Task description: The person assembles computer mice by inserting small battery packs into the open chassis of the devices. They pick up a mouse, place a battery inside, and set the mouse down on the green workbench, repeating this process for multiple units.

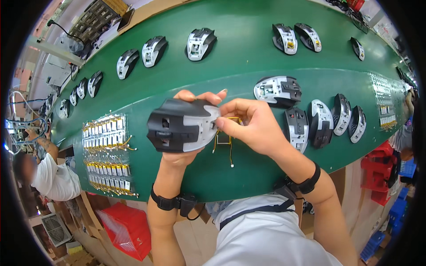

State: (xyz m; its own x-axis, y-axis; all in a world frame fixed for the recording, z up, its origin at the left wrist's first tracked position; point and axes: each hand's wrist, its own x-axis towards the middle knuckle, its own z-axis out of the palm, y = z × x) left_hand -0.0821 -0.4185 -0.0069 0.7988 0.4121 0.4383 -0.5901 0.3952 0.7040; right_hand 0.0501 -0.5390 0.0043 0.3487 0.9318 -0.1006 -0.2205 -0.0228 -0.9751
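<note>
My left hand [186, 155] is closed around a black and grey computer mouse [177, 128], fingers over its far side and palm below. The mouse is held above the green bench, its scroll wheel end to the left. My right hand [248, 122] has thumb and index finger pinched at the mouse's grey right end, where small openings show. What lies between those fingertips is mostly hidden. Just below the right fingers are thin yellow wires [230, 153] with small white connectors, and a yellow-edged piece [235, 119] shows behind the fingers.
Several mice stand along the far strip of the green bench [239, 53]; others, such as one grey mouse [277, 88], sit to my right. A tray of small wired batteries [106, 133] lies left, another tray [384, 95] far right. Red crates [126, 230] and a person [55, 177] are beside the bench.
</note>
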